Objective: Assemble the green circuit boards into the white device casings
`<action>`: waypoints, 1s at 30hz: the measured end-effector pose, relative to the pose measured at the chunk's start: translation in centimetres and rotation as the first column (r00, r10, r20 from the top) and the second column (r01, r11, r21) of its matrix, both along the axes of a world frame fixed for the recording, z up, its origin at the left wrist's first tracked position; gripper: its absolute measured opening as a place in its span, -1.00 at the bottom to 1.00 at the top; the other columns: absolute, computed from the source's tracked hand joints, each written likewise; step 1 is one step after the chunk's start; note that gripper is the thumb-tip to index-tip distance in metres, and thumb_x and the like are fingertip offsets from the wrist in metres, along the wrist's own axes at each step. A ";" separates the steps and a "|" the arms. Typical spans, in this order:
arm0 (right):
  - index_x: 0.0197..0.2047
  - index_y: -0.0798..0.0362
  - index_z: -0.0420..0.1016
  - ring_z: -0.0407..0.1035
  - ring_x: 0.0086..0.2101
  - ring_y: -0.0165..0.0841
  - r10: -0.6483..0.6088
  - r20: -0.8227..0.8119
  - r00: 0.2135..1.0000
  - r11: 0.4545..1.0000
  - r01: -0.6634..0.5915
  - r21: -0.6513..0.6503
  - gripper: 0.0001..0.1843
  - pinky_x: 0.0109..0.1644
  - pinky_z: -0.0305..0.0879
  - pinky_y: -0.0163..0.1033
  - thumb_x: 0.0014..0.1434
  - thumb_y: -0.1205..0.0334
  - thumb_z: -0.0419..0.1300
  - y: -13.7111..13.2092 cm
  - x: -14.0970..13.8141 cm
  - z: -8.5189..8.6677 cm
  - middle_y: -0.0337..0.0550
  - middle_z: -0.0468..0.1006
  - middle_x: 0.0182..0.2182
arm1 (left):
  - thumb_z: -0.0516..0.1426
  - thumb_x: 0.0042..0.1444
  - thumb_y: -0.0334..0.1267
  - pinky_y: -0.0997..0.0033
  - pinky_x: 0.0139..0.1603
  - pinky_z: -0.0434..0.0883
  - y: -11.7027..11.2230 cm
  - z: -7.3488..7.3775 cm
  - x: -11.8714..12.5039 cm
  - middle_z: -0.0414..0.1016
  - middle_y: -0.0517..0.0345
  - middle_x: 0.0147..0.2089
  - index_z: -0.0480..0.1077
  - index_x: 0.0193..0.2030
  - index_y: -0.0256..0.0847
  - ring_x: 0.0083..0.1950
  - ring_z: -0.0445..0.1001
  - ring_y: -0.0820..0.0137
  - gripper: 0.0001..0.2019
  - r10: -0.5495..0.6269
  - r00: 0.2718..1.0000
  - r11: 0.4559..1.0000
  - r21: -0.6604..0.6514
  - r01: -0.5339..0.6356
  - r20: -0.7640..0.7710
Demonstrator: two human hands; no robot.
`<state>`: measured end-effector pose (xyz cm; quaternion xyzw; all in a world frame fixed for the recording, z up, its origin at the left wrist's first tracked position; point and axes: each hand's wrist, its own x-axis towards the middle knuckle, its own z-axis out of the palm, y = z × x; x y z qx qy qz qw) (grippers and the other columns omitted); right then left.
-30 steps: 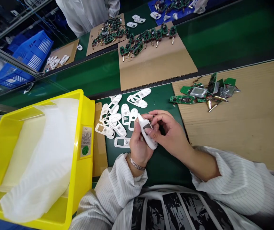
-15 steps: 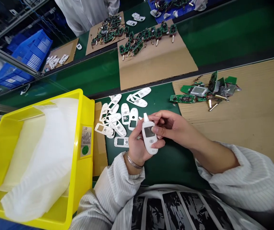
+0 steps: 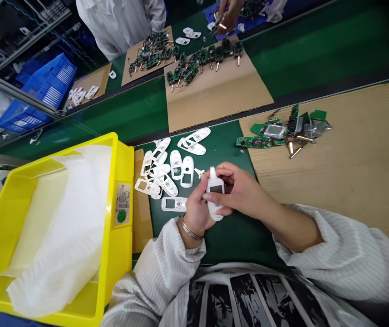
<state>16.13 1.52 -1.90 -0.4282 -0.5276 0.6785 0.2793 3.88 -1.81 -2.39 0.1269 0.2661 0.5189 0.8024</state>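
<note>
A white ear thermometer (image 3: 216,181) with a dark screen and a narrow tip pointing away from me is held between both hands. My left hand (image 3: 197,210) wraps its left side and underside. My right hand (image 3: 240,190) grips it from the right, with the thumb lying across the front below the screen. Left of my hands, several white plastic housing shells (image 3: 187,171) lie loosely on the green table. A small white tip piece (image 3: 199,172) shows just beyond my left fingers. Green circuit boards (image 3: 258,142) with brass-coloured probes lie in a pile to the right.
A yellow bin (image 3: 115,254) with a white sheet (image 3: 61,227) inside stands at left. Cardboard (image 3: 344,172) covers the right side. Across the belt, more boards rest on a cardboard sheet (image 3: 214,100). A co-worker's hand (image 3: 230,16) holds parts at the top.
My right thumb has moved from the screen's edge down across the thermometer's front. The thermometer is tilted less. A co-worker's hand has appeared at the top.
</note>
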 end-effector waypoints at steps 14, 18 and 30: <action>-0.31 0.01 0.49 0.44 -0.21 -0.26 -0.351 -0.227 0.908 0.883 0.402 0.241 -0.73 -0.12 0.41 -0.17 0.04 0.00 0.34 3.7 2.4 0.1 -0.11 0.55 -0.27 | -0.06 0.27 0.13 0.61 -0.50 0.25 7.9 3.1 -6.4 0.28 0.21 -0.37 0.31 -0.13 -0.18 -0.51 0.22 0.59 -0.60 0.420 0.508 0.879 0.199 -0.433 -0.752; -0.31 0.04 0.47 0.43 -0.28 -0.27 -0.307 -0.162 0.938 0.889 0.343 0.303 -0.71 -0.18 0.41 -0.16 0.04 -0.01 0.31 3.9 2.0 -0.8 -0.10 0.53 -0.32 | 0.13 0.23 -0.07 0.45 -0.26 0.42 15.7 3.1 -9.9 0.40 0.11 -0.19 0.31 -0.01 -0.26 -0.31 0.41 0.50 -0.67 0.334 0.177 0.861 0.223 -0.456 -0.926; -0.29 0.06 0.48 0.35 -0.51 -0.35 -0.311 -0.212 0.927 0.827 0.374 0.420 -0.67 -0.42 0.31 -0.22 0.16 -0.07 0.19 4.0 1.4 0.0 -0.10 0.52 -0.45 | 0.17 0.21 -0.19 -0.06 0.22 0.32 20.2 4.4 -11.6 0.34 -0.06 0.19 0.35 0.10 -0.28 0.21 0.34 0.17 -0.64 0.268 -0.293 0.900 0.347 -0.265 -0.918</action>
